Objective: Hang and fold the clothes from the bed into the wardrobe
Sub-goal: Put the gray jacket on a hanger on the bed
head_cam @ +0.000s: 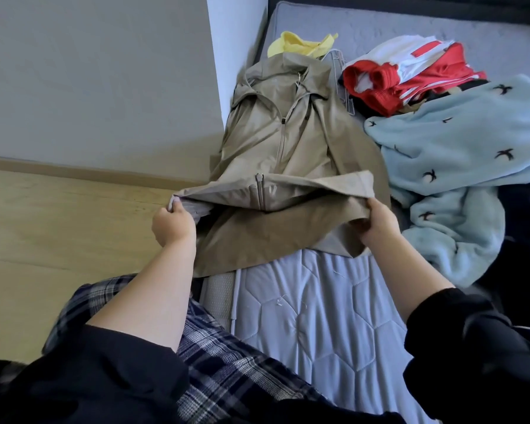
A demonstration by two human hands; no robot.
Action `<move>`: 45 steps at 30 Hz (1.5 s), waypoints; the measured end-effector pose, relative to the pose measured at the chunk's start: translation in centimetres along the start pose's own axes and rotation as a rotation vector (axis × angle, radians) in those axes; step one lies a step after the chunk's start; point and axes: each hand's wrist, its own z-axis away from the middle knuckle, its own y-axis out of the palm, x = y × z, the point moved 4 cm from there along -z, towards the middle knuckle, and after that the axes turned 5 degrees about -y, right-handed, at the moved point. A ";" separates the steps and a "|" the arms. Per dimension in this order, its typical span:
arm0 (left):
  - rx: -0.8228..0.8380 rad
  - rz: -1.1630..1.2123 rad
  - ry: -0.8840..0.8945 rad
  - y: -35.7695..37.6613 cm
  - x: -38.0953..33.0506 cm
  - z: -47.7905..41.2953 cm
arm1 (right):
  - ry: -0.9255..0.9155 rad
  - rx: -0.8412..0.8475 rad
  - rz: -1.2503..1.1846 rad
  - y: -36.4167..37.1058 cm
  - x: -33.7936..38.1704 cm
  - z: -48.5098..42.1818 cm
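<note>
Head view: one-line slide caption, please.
Person's left hand and right hand grip the hem of the khaki jacket, doubled over its zip, on the bed beside a blue fleece.

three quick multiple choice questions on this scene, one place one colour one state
1. Where is the yellow garment? A) beyond the collar of the jacket B) on a chair C) in a basket
2. The jacket's colour? A) red B) khaki C) black
3. Its hem is: A) lifted, gripped at both corners B) flat, untouched C) knotted
1 A, it peeks past the collar; 2 B, tan throughout; 3 A, left hand and right hand each pinch a corner.
</note>
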 end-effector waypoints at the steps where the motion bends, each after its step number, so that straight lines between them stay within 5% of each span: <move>1: 0.009 -0.019 -0.029 0.0 0.3 -0.2 | -0.067 -0.130 0.189 -1.1 -0.6 -0.2; 4: 0.094 -0.170 -0.018 0.5 0.7 -0.7 | -0.152 -0.222 0.484 -3.2 -2.9 -0.9; 7: 0.293 -0.491 0.211 2.4 0.5 0.7 | -0.244 -0.084 0.592 -3.3 -3.5 -1.5; 10: 0.418 -0.863 0.280 4.1 1.0 2.5 | -0.585 0.060 1.110 -1.6 -2.2 -0.8; 12: 0.497 -1.049 0.369 4.9 1.5 2.8 | -0.661 0.110 1.219 -1.1 -1.9 -1.0; 17: 0.670 -1.109 1.061 7.4 1.1 5.9 | -0.295 0.168 0.816 -2.0 -2.2 -1.1; 22: 0.749 -1.135 1.260 10.2 2.5 10.8 | -0.071 0.179 0.463 -3.9 -2.8 -1.3; 25: 0.600 -1.149 1.288 10.7 2.6 12.3 | -0.155 0.403 1.248 -4.0 -2.0 -0.7; 27: 0.548 -1.116 1.332 10.8 2.1 13.3 | -0.281 0.487 1.554 -3.2 -1.1 -0.3; 31: 0.537 -0.893 1.180 10.5 0.2 13.5 | -0.026 0.607 1.106 -1.9 -0.7 0.2; 35: 0.477 -0.623 0.863 9.1 -1.1 10.1 | 0.094 0.484 1.117 -2.0 -1.4 0.9; 41: 0.288 -0.417 0.822 7.3 -2.0 7.8 | 0.219 0.413 -0.129 -2.9 0.2 1.2; 43: 0.321 -0.522 0.815 8.0 -1.4 8.2 | 0.163 0.284 -0.013 -3.9 0.1 1.1; 45: 0.426 -0.644 0.760 8.8 -0.5 8.5 | -0.070 0.035 0.572 -5.5 0.7 0.6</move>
